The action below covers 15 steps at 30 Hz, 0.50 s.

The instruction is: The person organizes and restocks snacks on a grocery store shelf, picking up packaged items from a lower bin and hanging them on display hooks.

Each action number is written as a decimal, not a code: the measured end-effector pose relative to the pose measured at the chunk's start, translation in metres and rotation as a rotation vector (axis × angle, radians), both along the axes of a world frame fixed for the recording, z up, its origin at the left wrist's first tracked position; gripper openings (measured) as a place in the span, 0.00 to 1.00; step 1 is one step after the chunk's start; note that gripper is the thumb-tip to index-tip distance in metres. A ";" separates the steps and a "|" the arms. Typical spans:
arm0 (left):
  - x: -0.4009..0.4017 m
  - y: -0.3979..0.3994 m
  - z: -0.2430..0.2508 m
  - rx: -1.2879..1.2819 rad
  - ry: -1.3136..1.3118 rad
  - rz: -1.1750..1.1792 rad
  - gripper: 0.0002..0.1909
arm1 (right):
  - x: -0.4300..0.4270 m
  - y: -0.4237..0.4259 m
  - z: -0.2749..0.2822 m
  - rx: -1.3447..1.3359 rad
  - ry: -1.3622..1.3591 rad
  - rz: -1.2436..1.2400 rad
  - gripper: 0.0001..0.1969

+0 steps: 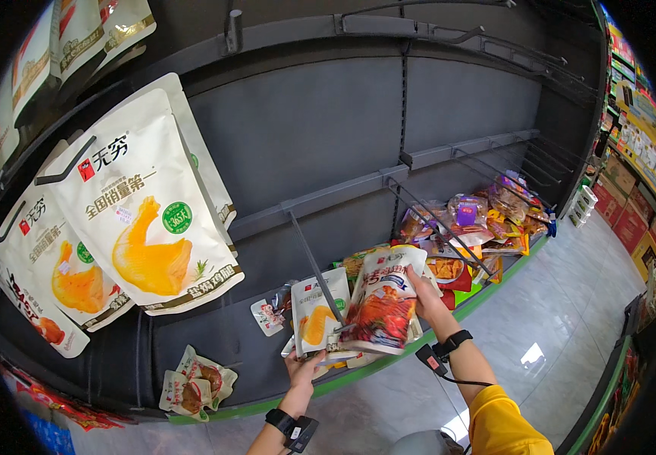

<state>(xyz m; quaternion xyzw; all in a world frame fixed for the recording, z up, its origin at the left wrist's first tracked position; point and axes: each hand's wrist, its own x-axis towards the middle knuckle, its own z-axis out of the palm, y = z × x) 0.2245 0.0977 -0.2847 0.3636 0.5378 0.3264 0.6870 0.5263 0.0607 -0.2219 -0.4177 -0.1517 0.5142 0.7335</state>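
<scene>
My right hand (pixel 427 298) grips the right edge of a white and red snack pouch (pixel 384 304) printed with roasted meat. My left hand (pixel 302 372) is at the bottom edge of a white snack pouch (pixel 319 313) with a yellow poultry picture, its thumb and fingers closed on that edge. The two pouches are side by side, the red one slightly overlapping the white. A metal display hook (pixel 316 270) runs down in front of the white pouch, its tip near the red one. Whether either pouch hangs on it, I cannot tell.
Large white pouches (pixel 146 210) hang on hooks at left. Small pouches (pixel 197 387) lie on the bottom shelf (pixel 237 364), which has a green front edge (pixel 356 381). Mixed snack packets (pixel 476 222) are heaped at right below long protruding hooks (pixel 447 230). White containers (pixel 581 206) stand on the tiled floor (pixel 584 284).
</scene>
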 end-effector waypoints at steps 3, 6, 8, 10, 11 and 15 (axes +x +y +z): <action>-0.009 0.002 0.002 0.084 0.049 0.081 0.35 | 0.007 -0.003 -0.017 -0.318 -0.173 -0.036 0.18; -0.022 0.007 -0.032 0.311 0.287 0.098 0.36 | 0.011 -0.010 -0.025 -0.360 -0.212 0.065 0.22; -0.030 0.007 -0.044 0.435 0.514 0.074 0.37 | 0.002 -0.012 -0.016 -0.374 -0.261 0.095 0.30; -0.029 0.010 -0.037 0.417 0.349 0.036 0.39 | -0.003 -0.016 -0.010 -0.389 -0.337 0.077 0.31; -0.029 0.012 -0.033 0.397 0.186 0.006 0.41 | -0.005 -0.020 -0.008 -0.400 -0.413 0.068 0.31; -0.037 0.021 -0.024 0.290 0.039 -0.092 0.37 | -0.008 -0.036 0.004 -0.421 -0.430 0.026 0.29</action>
